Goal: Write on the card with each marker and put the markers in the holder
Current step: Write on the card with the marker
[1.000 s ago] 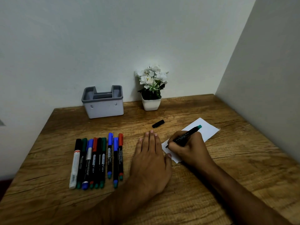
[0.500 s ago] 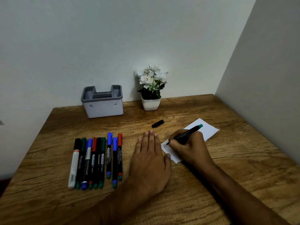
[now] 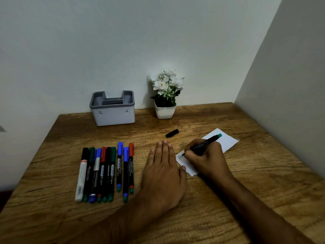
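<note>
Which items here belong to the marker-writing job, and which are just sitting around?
Job: white card; marker gripped by right hand; its black cap; row of markers; grey holder; left hand flat on the table.
Bystander: potted white flowers.

Brightness: dim and even, with muted colours.
Light source: cannot tell; the back wall (image 3: 123, 41) is a little brighter than the wall at 3 o'clock.
Shadows: soft, under both forearms, toward 6 o'clock on the surface (image 3: 263, 182).
Glare: weak sheen on the wood grain.
Sharpness: centre is clear; small print on markers unreadable.
Distortion: wide-angle, edges lean outward.
</note>
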Action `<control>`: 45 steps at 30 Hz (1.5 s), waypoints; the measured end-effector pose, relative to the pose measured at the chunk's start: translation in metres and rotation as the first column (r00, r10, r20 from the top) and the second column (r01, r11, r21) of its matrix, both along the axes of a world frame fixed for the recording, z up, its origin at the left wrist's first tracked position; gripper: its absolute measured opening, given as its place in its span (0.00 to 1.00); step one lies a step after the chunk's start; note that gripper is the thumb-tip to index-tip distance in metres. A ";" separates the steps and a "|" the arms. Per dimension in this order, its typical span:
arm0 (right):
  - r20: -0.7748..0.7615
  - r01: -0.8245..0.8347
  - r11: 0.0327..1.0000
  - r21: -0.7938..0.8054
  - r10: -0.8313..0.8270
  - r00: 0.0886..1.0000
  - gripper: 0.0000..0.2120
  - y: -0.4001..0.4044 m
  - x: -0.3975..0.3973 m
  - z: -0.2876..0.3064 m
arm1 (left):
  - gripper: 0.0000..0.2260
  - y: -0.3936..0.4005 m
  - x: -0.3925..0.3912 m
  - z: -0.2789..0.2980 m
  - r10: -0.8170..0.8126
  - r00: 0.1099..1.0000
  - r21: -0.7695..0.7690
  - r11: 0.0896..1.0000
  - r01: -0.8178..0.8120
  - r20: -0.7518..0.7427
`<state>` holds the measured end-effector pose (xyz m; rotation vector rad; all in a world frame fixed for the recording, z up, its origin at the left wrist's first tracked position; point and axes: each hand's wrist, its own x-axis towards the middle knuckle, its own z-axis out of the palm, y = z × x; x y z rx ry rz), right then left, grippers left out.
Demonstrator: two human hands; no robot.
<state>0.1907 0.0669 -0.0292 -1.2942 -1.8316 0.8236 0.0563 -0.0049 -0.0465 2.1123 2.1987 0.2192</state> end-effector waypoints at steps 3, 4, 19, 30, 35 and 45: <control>0.007 0.021 1.000 -0.008 -0.021 1.000 0.06 0.000 0.000 0.000 | 0.37 0.000 0.000 0.000 0.003 1.000 -0.002 1.000 -0.003 -0.007; 0.006 0.022 1.000 -0.007 -0.022 1.000 0.06 0.001 0.000 0.000 | 0.37 0.000 0.000 0.000 0.001 1.000 -0.001 1.000 -0.001 -0.010; -0.025 0.035 0.999 -0.008 -0.036 0.999 0.06 0.002 0.000 -0.002 | 0.38 0.001 0.000 -0.002 0.000 1.000 0.005 1.000 0.000 -0.018; -0.027 0.022 1.000 -0.012 -0.023 0.999 0.06 0.003 0.001 -0.001 | 0.38 0.001 0.001 -0.002 -0.003 1.000 0.001 1.000 0.003 -0.004; -0.070 0.027 0.999 -0.018 -0.028 0.997 0.07 0.002 0.001 -0.001 | 0.38 0.000 0.001 -0.002 -0.004 1.000 0.009 1.000 0.004 -0.012; -0.216 0.052 0.996 -0.074 -0.067 0.974 0.09 0.000 0.003 0.004 | 0.29 0.001 -0.006 0.012 0.013 0.988 -0.041 0.999 -0.006 0.155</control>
